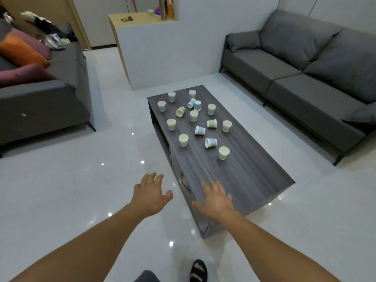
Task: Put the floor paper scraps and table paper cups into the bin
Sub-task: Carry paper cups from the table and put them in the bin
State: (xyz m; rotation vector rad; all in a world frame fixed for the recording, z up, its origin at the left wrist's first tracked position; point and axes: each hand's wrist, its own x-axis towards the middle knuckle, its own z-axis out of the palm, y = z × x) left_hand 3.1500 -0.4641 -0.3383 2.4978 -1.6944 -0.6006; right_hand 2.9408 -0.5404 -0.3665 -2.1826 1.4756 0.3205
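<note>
Table (254, 180) centre frame, running from lower centre up toward the middle. Paper cups (194, 115) scattered on its far half, some upright, some on their sides, two touching near the far end. Sofa (295, 78) right of table; second sofa (50, 98) at left edge, cushions (22, 51) on it. Counter (162, 53) behind table, bottles (163, 8) on top. Left hand (150, 194) over floor just left of table's near end; right hand (216, 200) over that end.

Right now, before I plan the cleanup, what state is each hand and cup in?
Left hand, open, empty.
Right hand, open, empty.
Nearest cup, upright.
Blue cup behind it, on its side.
Other cups, most upright, some tipped over.
Bin, not in view.
</note>
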